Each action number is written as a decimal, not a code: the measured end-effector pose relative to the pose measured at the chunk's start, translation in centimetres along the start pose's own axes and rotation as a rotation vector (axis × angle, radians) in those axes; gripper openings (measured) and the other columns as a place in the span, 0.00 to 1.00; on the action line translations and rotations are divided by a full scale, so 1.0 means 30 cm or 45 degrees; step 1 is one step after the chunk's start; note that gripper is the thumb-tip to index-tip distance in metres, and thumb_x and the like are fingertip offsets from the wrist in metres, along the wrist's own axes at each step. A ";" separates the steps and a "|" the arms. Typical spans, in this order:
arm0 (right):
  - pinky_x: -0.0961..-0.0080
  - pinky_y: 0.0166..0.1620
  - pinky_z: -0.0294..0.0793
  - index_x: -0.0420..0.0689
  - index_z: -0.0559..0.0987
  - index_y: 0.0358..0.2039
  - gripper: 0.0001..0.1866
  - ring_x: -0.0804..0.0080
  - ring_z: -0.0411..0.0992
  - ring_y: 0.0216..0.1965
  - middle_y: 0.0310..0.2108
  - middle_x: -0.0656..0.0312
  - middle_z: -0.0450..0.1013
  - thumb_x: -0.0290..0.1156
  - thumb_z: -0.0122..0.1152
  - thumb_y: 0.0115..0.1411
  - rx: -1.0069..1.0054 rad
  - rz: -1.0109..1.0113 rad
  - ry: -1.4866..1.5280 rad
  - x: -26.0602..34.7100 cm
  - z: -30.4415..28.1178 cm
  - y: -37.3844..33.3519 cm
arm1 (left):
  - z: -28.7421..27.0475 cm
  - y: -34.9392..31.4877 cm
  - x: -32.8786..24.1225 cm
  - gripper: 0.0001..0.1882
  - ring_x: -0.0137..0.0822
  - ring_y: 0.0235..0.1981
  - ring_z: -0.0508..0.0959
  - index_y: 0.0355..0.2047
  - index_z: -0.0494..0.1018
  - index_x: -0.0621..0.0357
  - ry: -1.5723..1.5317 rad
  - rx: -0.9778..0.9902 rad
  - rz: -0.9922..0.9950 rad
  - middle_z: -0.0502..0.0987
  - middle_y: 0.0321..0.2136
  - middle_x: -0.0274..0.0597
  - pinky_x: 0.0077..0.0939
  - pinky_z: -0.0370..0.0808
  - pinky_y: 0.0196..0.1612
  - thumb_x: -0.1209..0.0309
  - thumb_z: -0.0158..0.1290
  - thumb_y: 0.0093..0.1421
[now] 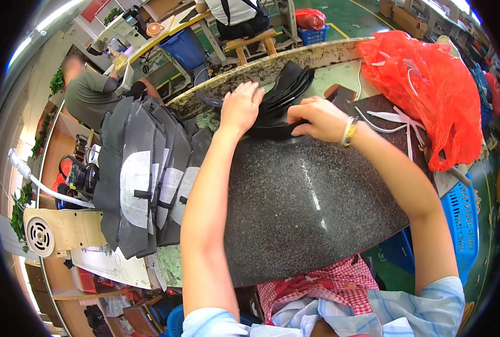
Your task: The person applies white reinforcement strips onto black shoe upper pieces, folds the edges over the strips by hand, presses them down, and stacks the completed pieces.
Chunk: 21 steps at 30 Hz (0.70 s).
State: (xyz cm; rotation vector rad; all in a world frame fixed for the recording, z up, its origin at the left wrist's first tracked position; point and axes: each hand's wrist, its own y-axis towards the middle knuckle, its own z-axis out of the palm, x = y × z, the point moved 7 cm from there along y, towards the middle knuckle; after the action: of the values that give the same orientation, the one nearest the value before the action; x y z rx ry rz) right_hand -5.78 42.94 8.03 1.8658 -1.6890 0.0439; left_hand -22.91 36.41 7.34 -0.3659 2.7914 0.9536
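A stack of curved black pieces [286, 92], thin like leather or fabric, lies at the far side of the dark speckled slab [306, 191]. My left hand [242, 108] rests at the stack's left side, fingers stretched out and flat. From the right, my right hand [321, 119] pinches the near edge of a black piece between thumb and fingers. Its fingertips are partly hidden. To the left of my left forearm stands a big pile of dark grey cut panels [143, 174], some with whitish patches and small black tabs.
A red plastic bag [424, 95] sits at the right, beside white strips [398, 118]. A blue basket [460, 224] stands below it. At the left are a beige machine part [65, 231] and a seated person [90, 92]. Another person [236, 19] sits on a wooden stool beyond the bench.
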 end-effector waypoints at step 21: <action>0.66 0.39 0.74 0.40 0.80 0.30 0.15 0.59 0.78 0.34 0.30 0.57 0.79 0.32 0.74 0.43 0.684 0.337 0.469 0.333 0.049 -0.372 | -0.158 -0.601 -0.591 0.11 0.17 0.25 0.74 0.33 0.81 0.63 -0.970 1.130 -0.634 0.79 0.24 0.31 0.14 0.70 0.28 0.76 0.68 0.48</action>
State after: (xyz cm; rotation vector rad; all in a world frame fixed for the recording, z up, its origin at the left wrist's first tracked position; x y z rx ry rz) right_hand 5.67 33.33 6.38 1.8221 -1.7492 0.9724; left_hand -1.23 22.79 4.83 -0.4008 1.9775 -0.2554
